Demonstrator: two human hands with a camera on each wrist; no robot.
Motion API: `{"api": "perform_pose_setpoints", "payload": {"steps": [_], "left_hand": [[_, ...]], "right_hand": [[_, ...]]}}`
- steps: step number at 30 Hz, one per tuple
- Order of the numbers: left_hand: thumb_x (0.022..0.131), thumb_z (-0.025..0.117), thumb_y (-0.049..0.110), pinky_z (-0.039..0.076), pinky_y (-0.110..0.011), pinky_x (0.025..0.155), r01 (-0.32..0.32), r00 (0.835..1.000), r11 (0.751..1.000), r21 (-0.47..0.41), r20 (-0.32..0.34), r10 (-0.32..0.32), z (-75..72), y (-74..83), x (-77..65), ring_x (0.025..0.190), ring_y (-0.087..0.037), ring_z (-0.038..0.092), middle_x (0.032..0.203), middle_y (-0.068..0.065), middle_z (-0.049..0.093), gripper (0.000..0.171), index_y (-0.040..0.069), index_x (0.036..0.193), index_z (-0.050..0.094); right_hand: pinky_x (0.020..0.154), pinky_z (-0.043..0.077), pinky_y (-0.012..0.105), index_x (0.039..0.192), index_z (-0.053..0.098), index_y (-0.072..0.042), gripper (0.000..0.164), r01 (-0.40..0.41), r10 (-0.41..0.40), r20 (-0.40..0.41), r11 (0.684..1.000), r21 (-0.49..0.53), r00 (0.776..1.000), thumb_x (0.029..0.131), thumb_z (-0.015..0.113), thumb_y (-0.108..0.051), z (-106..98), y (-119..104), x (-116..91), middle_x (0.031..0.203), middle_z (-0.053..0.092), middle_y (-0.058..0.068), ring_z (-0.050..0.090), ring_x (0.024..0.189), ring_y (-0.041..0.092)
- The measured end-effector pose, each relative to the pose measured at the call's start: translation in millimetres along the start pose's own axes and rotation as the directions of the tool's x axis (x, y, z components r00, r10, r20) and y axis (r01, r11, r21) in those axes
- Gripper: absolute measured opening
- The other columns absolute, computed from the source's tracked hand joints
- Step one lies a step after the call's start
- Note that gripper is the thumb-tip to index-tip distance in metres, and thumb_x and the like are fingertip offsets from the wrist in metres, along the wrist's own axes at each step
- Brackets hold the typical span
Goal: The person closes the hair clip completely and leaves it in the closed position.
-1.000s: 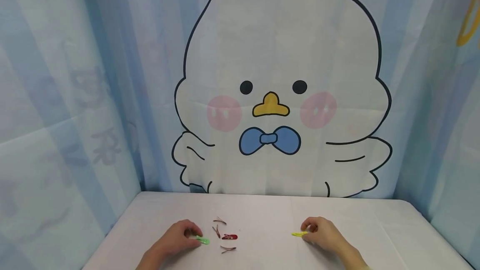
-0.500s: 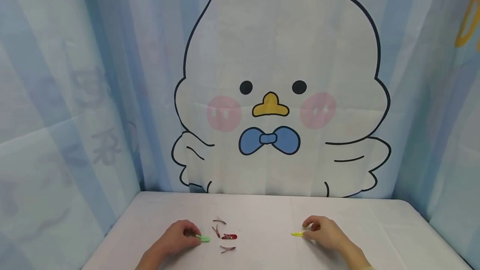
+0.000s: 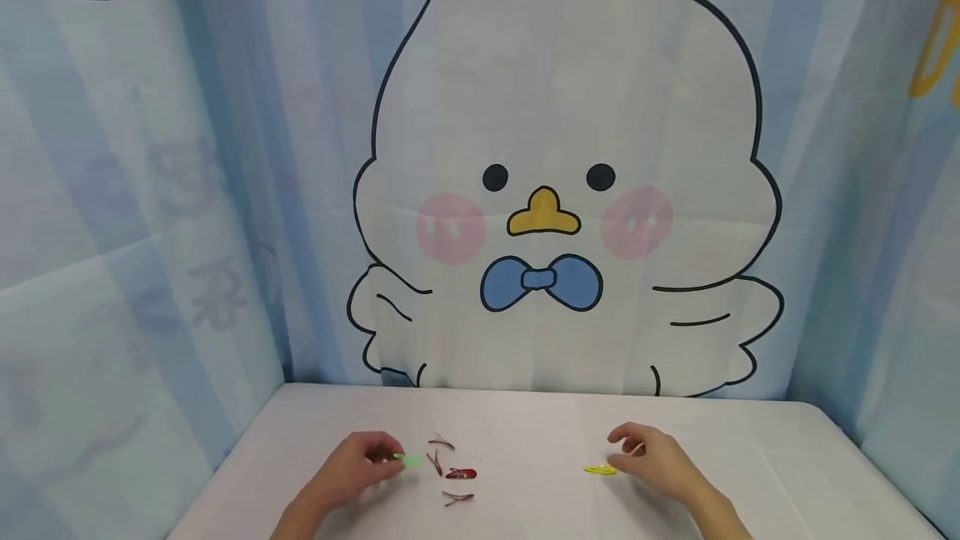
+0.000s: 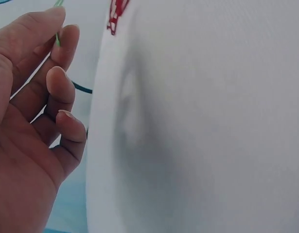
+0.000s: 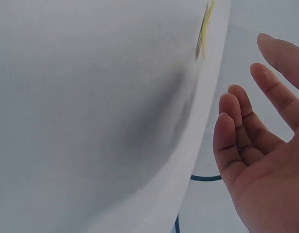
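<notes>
My left hand [image 3: 362, 463] pinches a green hair clip [image 3: 409, 459] between thumb and index finger, held above the white table; in the left wrist view the clip [image 4: 58, 38] shows between the fingertips. On the right, a yellow hair clip [image 3: 599, 469] lies on the table. My right hand [image 3: 651, 458] hovers just beside it, thumb and fingers apart, holding nothing; the right wrist view shows the yellow clip [image 5: 203, 33] away from the fingers. Near the left hand lie a red hair clip [image 3: 461, 473] and several darker reddish clips, one of them [image 3: 458, 497] in front.
The white tabletop [image 3: 532, 440] ends at a back edge against a striped blue curtain [image 3: 315, 190] printed with a white chick [image 3: 555, 90]. Further curtain panels stand along the left and right sides.
My right hand has let go of the yellow clip and lifted slightly, leaving it on the table. The left hand has raised the green clip a little.
</notes>
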State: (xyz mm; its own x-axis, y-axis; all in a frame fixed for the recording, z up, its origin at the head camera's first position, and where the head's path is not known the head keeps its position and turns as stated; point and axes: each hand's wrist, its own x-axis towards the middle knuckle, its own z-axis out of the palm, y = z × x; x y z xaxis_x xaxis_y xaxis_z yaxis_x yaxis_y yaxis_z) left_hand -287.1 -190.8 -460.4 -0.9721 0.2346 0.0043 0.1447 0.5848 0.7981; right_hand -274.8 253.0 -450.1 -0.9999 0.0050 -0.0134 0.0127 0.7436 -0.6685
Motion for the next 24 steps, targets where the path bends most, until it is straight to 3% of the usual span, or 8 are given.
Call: {"api": "perform_pose_setpoints", "payload": {"steps": [6, 13, 24], "left_hand": [[0.087, 0.078, 0.012, 0.044, -0.031, 0.063, -0.052, 0.999, 0.998, -0.044, -0.017, 0.052, 4.6, 10.1, -4.2, 0.078, -0.019, 0.052, 0.084, 0.001, 0.062, 0.012, 0.007, 0.096, 0.072], [0.086, 0.078, 0.013, 0.044, -0.03, 0.064, -0.064, 0.998, 0.992, -0.107, -0.027, 0.061, 12.2, 24.8, -11.0, 0.078, -0.02, 0.05, 0.083, 0.0, 0.061, 0.014, 0.007, 0.098, 0.072], [0.087, 0.078, 0.015, 0.044, -0.026, 0.066, -0.147, 0.989, 0.97, -0.196, -0.047, 0.14, 30.5, 39.3, -18.5, 0.078, -0.02, 0.051, 0.083, 0.001, 0.06, 0.017, 0.006, 0.1, 0.072]], "right_hand": [[0.071, 0.046, 0.035, 0.108, 0.07, -0.009, 0.029, 0.038, -0.035, -0.068, 0.999, 0.038, 0.997, 0.084, 0.082, -0.019, 5, -5, -8, 0.091, 0.06, 0.0, 0.055, 0.081, 0.016], [0.07, 0.047, 0.034, 0.107, 0.071, -0.008, 0.027, 0.057, -0.048, -0.121, 0.995, 0.077, 0.991, 0.084, 0.082, -0.015, 11, -15, -18, 0.09, 0.061, -0.001, 0.055, 0.079, 0.015], [0.071, 0.048, 0.026, 0.104, 0.071, -0.008, 0.027, 0.228, -0.189, -0.203, 0.954, 0.194, 0.961, 0.081, 0.084, -0.011, 18, -34, -39, 0.089, 0.061, 0.001, 0.056, 0.076, 0.008]]}}
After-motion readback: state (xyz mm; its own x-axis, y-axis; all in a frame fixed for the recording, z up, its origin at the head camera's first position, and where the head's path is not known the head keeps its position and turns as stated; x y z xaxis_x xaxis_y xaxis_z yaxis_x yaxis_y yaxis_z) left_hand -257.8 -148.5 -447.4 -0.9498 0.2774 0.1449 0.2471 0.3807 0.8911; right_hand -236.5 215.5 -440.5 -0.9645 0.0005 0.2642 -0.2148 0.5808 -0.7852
